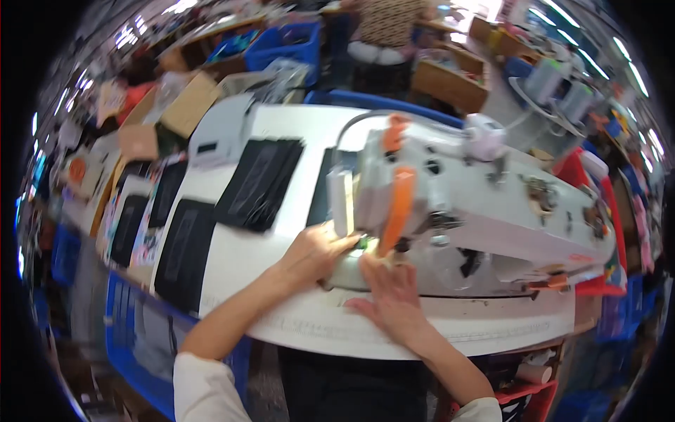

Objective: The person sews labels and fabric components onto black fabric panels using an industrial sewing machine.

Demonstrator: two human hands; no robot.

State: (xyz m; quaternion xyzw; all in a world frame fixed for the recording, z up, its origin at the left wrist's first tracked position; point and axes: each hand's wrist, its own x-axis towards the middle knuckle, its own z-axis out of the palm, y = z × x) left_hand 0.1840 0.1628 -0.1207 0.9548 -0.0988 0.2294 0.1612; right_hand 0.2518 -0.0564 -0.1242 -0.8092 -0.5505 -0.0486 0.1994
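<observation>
A white sewing machine (492, 204) with an orange strip (399, 204) on its head stands on the white table (281, 313). My left hand (316, 252) is at the left of the needle area, its fingers bent together near a small green thing (363, 243). Just right of it, my right hand (390, 292) rests below the machine head, with thumb and fingers spread. Blur and the hands hide what the left fingertips hold, if anything. Left of the machine lies a stack of black fabric pieces (260, 184).
More black pieces (184, 254) lie at the table's left side. A blue crate (144, 337) stands below the left edge, and a red bin (538, 401) is low at the right. Cardboard boxes (190, 105) are at the back left. Another person (387, 28) sits at the far back.
</observation>
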